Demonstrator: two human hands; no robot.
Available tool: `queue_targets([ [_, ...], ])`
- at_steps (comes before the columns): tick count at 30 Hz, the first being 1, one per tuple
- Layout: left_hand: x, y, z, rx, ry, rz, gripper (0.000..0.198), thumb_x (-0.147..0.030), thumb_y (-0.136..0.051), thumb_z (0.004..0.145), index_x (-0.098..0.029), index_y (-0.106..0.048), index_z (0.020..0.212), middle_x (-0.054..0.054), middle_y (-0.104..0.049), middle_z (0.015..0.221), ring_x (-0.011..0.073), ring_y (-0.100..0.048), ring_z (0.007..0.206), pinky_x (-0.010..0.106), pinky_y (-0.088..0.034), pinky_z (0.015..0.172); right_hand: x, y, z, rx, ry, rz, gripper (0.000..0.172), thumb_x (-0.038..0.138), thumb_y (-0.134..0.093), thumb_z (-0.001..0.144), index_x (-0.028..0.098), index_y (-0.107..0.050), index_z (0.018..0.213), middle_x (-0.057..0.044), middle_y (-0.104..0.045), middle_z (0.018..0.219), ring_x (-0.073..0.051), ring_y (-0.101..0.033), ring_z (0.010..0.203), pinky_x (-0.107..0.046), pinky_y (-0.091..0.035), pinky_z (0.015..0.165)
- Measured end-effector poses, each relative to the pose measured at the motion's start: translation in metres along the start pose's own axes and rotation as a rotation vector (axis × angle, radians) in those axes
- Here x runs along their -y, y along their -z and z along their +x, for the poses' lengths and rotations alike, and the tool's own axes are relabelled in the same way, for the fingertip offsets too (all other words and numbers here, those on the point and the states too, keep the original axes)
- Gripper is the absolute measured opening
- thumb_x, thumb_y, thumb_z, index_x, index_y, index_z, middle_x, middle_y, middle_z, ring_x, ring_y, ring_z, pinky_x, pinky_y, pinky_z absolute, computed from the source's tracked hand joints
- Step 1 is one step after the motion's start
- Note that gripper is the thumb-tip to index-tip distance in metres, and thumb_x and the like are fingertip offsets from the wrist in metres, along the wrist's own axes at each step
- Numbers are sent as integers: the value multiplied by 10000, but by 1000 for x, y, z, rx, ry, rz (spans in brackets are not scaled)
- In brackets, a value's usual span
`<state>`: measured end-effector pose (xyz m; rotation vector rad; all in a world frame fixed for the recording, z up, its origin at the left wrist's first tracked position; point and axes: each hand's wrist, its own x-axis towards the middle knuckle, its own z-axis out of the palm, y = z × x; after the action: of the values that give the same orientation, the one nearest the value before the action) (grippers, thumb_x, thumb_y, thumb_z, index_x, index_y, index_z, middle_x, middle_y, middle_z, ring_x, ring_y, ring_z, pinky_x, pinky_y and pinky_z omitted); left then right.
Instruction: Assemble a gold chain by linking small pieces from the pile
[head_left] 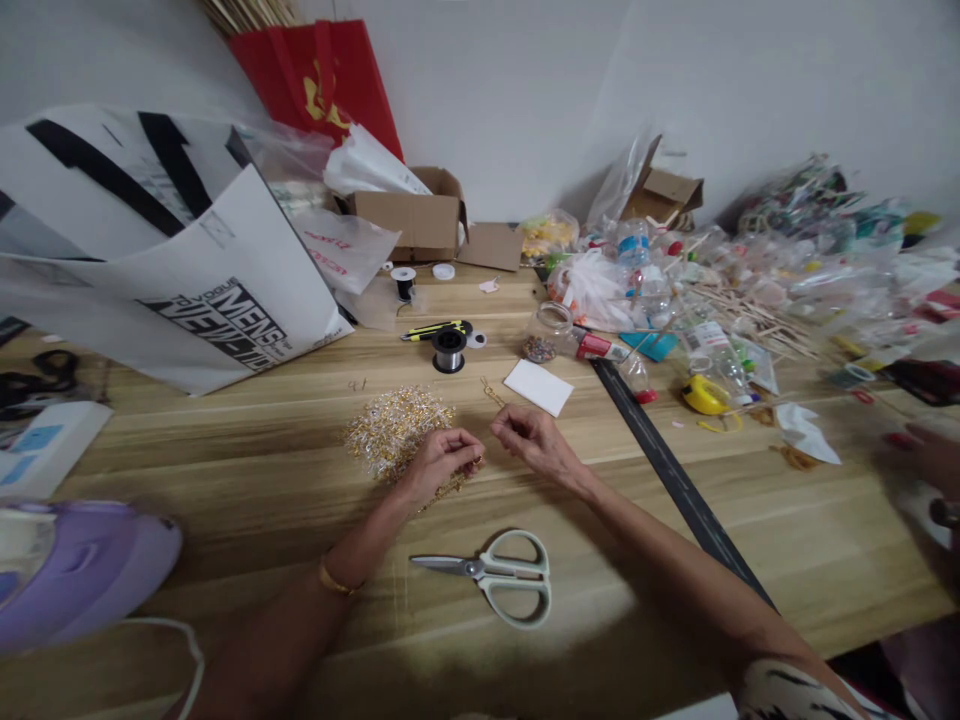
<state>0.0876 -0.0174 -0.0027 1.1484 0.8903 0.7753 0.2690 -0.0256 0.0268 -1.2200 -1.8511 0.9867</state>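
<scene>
My left hand (444,462) is closed in a pinch beside a heap of gold and clear beads (394,425). A gold beaded strand (450,487) runs from its fingertips and trails onto the table below. Just to the right, my right hand (534,440) also pinches, fingertips together; whatever lies between them is too small to make out. A short gap separates the two hands. Beyond the right hand are a small gold chain piece (493,392) and a white rectangular block (538,386). Scissors with pale green handles (517,578) lie nearer to me.
A spool of silver wire (448,350) and a yellow-black cutter (427,330) lie farther back. At left are a large white bag (225,300) and a purple appliance (82,570). Plastic bottles and craft scraps (712,300) crowd the right. Another person's hand (926,460) is at the right edge.
</scene>
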Motion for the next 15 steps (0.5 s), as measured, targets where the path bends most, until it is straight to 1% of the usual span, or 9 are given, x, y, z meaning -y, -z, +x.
queue_targets([
  [4,1,1,-1,17,-7,10,185,-287,-691,659,-122,-607,663,-7,-592,549,79,-522,493,203,-416,511,-4,0,4,19,-30,-5,243,338,-485,852,136,-533,726,24,-473,571,-82,-406,520,-201,-304,500],
  [7,2,2,0,33,-7,12,186,-291,-682,671,-123,-600,665,-4,-592,555,82,-525,499,206,-422,514,-6,1,4,62,-44,-6,254,341,-491,852,131,-538,716,21,-489,572,-80,-419,517,-199,-319,498],
  [10,2,2,-1,31,-19,9,189,-297,-675,683,-123,-601,664,-5,-588,554,80,-520,492,206,-420,508,-6,5,-1,108,-54,-20,238,337,-476,867,129,-561,788,6,-533,609,-89,-479,537,-201,-361,509],
  [11,2,3,-1,26,-21,4,192,-299,-676,683,-124,-601,660,-6,-586,551,79,-517,488,205,-418,505,-5,7,-4,108,-56,-39,226,334,-471,872,133,-568,841,-3,-554,640,-96,-506,556,-204,-381,518],
  [12,2,2,-1,21,-22,-2,195,-302,-678,681,-125,-600,654,-7,-585,547,79,-515,485,204,-415,502,-3,9,-8,64,-56,-70,216,329,-469,874,141,-568,912,-17,-577,705,-103,-527,584,-208,-399,527],
  [13,1,2,-1,16,-21,-8,198,-303,-681,676,-126,-599,646,-7,-585,545,78,-513,484,203,-413,501,-1,12,-13,-11,-38,-111,219,326,-488,864,154,-556,982,-45,-595,833,-112,-552,645,-213,-419,543],
  [14,1,2,-1,7,-20,-14,201,-304,-686,671,-126,-598,638,-6,-586,544,78,-512,484,203,-412,502,2,15,-18,-58,-11,-157,234,319,-499,857,168,-541,1031,-73,-583,968,-124,-570,714,-218,-436,559],
  [15,0,2,-1,-4,-18,-20,203,-304,-690,665,-126,-598,632,-5,-587,543,78,-511,485,202,-411,503,6,18,-25,-90,15,-201,244,310,-500,858,179,-527,1062,-84,-564,1035,-130,-574,746,-221,-443,564],
])
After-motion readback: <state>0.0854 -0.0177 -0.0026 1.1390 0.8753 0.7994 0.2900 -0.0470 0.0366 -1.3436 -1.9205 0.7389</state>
